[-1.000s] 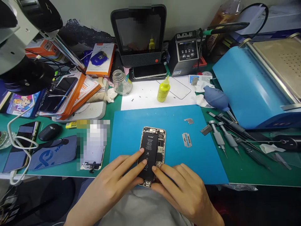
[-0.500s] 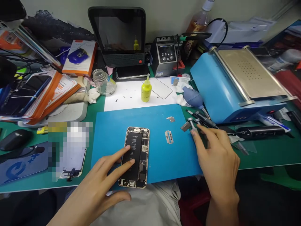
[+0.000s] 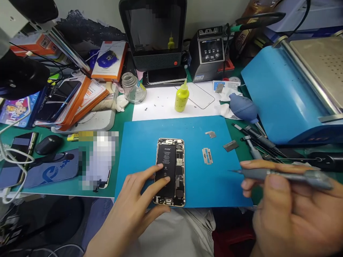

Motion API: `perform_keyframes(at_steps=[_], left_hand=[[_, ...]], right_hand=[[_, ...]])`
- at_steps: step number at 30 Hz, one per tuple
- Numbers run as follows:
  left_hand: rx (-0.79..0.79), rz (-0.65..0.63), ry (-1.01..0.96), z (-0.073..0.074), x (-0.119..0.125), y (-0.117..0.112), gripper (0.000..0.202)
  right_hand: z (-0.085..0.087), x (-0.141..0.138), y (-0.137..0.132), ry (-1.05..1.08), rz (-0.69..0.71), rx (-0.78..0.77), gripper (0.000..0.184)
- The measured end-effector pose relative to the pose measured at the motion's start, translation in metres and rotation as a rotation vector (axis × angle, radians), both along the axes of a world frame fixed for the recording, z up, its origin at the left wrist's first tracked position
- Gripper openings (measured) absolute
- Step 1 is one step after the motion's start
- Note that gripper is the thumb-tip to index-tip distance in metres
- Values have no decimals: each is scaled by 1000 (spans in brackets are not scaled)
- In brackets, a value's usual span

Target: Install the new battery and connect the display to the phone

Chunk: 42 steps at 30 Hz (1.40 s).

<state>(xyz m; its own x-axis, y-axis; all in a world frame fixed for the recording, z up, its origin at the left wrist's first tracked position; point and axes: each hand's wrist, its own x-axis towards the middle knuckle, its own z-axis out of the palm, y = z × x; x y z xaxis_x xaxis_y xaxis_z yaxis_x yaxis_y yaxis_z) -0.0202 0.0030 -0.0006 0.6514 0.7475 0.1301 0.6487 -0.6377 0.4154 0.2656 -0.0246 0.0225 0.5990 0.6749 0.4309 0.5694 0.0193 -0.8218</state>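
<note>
An opened smartphone [image 3: 180, 178] lies on the blue mat [image 3: 144, 130], its black battery [image 3: 167, 157] and circuit boards bare. My left hand [image 3: 139, 192] rests on it, with spread fingertips on the battery and the thumb by the bottom edge. In my right hand [image 3: 281, 203] is a grey precision screwdriver [image 3: 284, 175], held between thumb and fingers above the mat's right side, its thin tip pointing left. It is apart from the phone. Between the phone and the right hand lie a razor blade [image 3: 207, 156] and a small metal bracket [image 3: 210, 134].
A broken blade piece [image 3: 230, 145] and several hand tools [image 3: 261, 139] lie right of the mat. Behind stand a yellow dropper bottle [image 3: 182, 97], a glass jar [image 3: 134, 89] and a soldering station [image 3: 209, 53]. A blue heating plate machine [image 3: 281, 96] is at right.
My right hand has lifted the screwdriver from among the tools and brought it nearer the camera, tip leftward. My left hand stays on the phone. The view has shifted left.
</note>
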Motion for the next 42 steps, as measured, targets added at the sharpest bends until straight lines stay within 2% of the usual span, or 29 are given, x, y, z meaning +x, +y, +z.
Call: perform_keyframes(at_steps=[1,2,4,6,11,16,23,29,33,34,37,38,40,42], left_hand=[[1,8,-10,-1,3,0,48],[2,14,-19,-1,6,0,47],[4,21,-34,-2,12,1,44],[8,27,-44,-2,16,2,42],[33,28,-58,-2,22,5,37],[52,6,-60,-2,25,9,31],[52,24,-43,2,27,10,33],[56,45,-52,4,34,18,24],[37,53,-64,3,33,22,30],[33,49,-66,2,32,22,33],[31,18,-45,1,29,22,43],[30,9,-38,1,28,21,45],[22,-2,-29,0,27,21,49],[5,-3,-33,-1,26,21,52]], right_hand=[[-2,-6,-1,37,45,-4,10],[-5,-11,-2,62,78,-6,16],[-14,-16,-3,90,124,-6,39],[-22,-18,-3,83,158,1,52],[-30,-19,3,35,239,-36,54],[-31,-19,5,24,237,-35,51],[-38,-17,1,7,230,65,82],[-39,-15,7,-66,246,92,69],[-29,-5,3,-218,272,89,67],[-24,-1,1,-262,295,70,60],[-12,2,-2,-356,383,-25,23],[-10,0,-1,-375,402,-47,16],[-10,-10,6,-393,416,-43,22],[-15,-22,15,-394,425,19,41]])
